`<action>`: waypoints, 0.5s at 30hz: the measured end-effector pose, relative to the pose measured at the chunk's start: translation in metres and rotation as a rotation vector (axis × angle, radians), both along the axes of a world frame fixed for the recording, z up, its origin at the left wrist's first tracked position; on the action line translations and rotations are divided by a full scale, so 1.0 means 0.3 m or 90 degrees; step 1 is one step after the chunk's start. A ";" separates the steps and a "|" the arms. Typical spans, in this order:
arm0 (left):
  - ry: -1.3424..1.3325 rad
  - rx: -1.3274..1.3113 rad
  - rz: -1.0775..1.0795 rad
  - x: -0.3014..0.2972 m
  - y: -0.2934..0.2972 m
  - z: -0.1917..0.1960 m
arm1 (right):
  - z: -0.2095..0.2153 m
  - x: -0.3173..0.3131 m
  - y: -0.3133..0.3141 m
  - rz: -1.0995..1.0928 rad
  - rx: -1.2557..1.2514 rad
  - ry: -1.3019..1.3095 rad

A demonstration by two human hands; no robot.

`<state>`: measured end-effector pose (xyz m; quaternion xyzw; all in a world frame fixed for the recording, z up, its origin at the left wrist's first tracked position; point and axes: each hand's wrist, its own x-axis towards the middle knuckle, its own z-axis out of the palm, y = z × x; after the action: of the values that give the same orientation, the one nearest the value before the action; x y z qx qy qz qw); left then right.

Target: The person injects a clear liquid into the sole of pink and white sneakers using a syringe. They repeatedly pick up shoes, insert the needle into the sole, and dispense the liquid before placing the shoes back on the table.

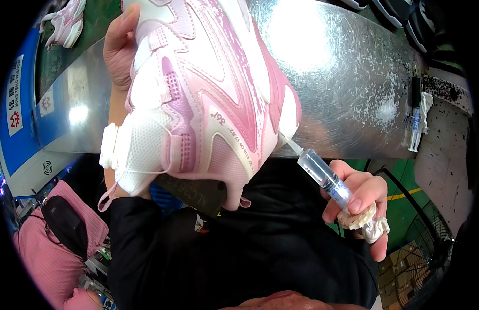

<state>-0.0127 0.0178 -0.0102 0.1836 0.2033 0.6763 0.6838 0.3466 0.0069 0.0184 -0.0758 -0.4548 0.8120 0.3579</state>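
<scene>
Holding a pink-and-white sneaker (208, 98) up above the metal bench (353, 93), the left hand (120, 49) has its grip clenched around the shoe's far side. Right hand (361, 206) grips a clear syringe (324, 178) (a wad of white cloth (371, 225) is bunched in the same grip); the syringe tip touches the sneaker's edge. Second pink sneaker (66, 23) lies at upper left, well apart.

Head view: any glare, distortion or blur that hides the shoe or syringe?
Head view: strong glare blows out the metal table above the shoe; fisheye bends the table edge, corners black; shoe and syringe stay sharp, the right hand too.
</scene>
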 end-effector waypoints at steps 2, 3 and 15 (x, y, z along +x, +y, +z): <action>-0.002 -0.001 -0.002 -0.001 0.003 0.003 | 0.003 -0.001 0.003 -0.002 -0.009 -0.004; -0.002 0.000 -0.004 0.000 0.006 0.004 | 0.002 -0.001 0.004 0.000 -0.009 -0.002; -0.018 -0.004 -0.026 0.010 0.021 0.006 | -0.011 -0.009 0.001 0.012 0.001 0.005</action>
<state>-0.0096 0.0240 -0.0085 0.1762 0.1921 0.6640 0.7009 0.3438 0.0072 0.0151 -0.0679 -0.4548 0.8151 0.3524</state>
